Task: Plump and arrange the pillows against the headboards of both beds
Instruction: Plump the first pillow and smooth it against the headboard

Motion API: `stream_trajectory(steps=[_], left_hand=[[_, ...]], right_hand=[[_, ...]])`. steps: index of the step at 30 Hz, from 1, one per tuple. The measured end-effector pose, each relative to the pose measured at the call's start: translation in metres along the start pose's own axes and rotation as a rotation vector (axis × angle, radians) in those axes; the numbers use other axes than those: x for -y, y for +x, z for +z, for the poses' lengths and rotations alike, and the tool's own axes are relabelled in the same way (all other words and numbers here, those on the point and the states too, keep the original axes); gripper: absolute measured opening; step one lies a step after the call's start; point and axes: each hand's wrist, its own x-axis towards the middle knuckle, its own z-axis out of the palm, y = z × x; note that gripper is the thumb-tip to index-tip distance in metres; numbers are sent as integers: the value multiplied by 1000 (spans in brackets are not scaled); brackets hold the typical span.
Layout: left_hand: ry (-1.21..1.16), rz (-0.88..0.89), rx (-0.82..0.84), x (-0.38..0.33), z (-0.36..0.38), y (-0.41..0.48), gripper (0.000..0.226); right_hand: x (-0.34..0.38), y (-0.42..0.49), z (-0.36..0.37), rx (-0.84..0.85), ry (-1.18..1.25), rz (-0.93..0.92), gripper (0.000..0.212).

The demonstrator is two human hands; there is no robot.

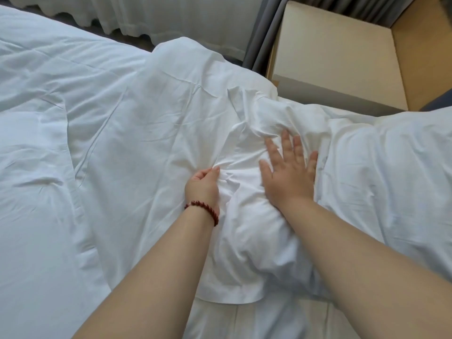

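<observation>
the pillow (247, 241) lay on the bed (256, 321) directly under both hands, its long axis running near to far. the right hand (288, 174) pressed flat on its far half, fingers spread. the left hand (203, 184), at its left edge, pinched a fold of the case. a second pillow (391, 167) touched it on the right, and the duvet (49, 143) lay to the left.

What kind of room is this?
Probably a hotel bedroom, or at least a bedroom. There is an all-white duvet and pillow on a bed, a cream bedside cabinet next to it, and sheer curtains with a grey drape behind.
</observation>
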Motion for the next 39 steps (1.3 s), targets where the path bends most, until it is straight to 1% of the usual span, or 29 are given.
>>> stream_trajectory(steps=[2, 3, 6, 9, 10, 12, 13, 14, 15, 16, 17, 18, 19, 22, 23, 24, 26, 28, 30, 31, 33, 34, 35, 37, 38, 39], left_hand=[[119, 31, 40, -6, 1, 5, 4], [159, 44, 87, -12, 3, 10, 12], [225, 7, 235, -39, 25, 26, 53], [259, -85, 293, -57, 57, 39, 73], [272, -108, 312, -62, 65, 43, 69], [221, -136, 357, -66, 75, 47, 38], [185, -113, 350, -66, 77, 50, 27], [141, -69, 319, -62, 75, 57, 22], [105, 7, 250, -56, 70, 60, 19], [90, 77, 170, -50, 65, 61, 14], [123, 133, 97, -45, 60, 61, 11], [152, 161, 59, -40, 59, 62, 12], [196, 145, 54, -39, 60, 64, 16], [334, 74, 151, -57, 67, 72, 56], [375, 71, 165, -62, 70, 75, 60], [442, 90, 158, -65, 71, 78, 54], [564, 207, 73, -66, 69, 77, 34], [582, 301, -5, -60, 67, 71, 24], [503, 276, 9, -57, 63, 60, 20], [512, 260, 29, -55, 58, 48, 27], [723, 276, 93, -40, 37, 23, 47], [817, 266, 124, -26, 22, 7, 50], [871, 223, 159, -13, 8, -10, 49], [848, 100, 202, 8, -17, -42, 39], [814, 61, 174, 13, -26, -50, 32], [803, 67, 125, 16, -34, -55, 28]], right_hand=[[-2, -1, 9, -53, 61, -11, 59], [-2, 1, 14, -73, 106, -23, 60], [-4, 7, 29, -104, 240, -62, 64], [-10, 9, 40, -136, 348, -101, 64], [-12, 10, 42, -143, 374, -109, 64], [-15, 11, 45, -159, 400, -127, 63], [-15, 12, 47, -167, 408, -134, 63], [-16, 12, 48, -174, 417, -138, 62], [-16, 13, 49, -179, 425, -143, 62], [-17, 13, 50, -183, 431, -146, 61], [-16, 12, 51, -186, 432, -147, 61], [-17, 12, 52, -185, 431, -145, 61], [-16, 12, 54, -183, 426, -143, 61], [-15, 13, 59, -192, 398, -146, 61], [-15, 13, 60, -196, 394, -144, 61], [-15, 14, 61, -197, 391, -146, 60], [-15, 15, 63, -201, 388, -154, 60], [-17, 15, 64, -191, 385, -158, 60], [-15, 16, 67, -172, 380, -152, 61], [-14, 16, 67, -165, 374, -153, 61], [-11, 16, 67, -153, 359, -151, 62], [-11, 14, 67, -142, 346, -150, 62], [-11, 13, 65, -130, 331, -148, 63], [-10, 8, 58, -105, 307, -148, 65], [-8, 6, 52, -91, 295, -147, 66], [-5, 2, 46, -76, 282, -143, 68]])
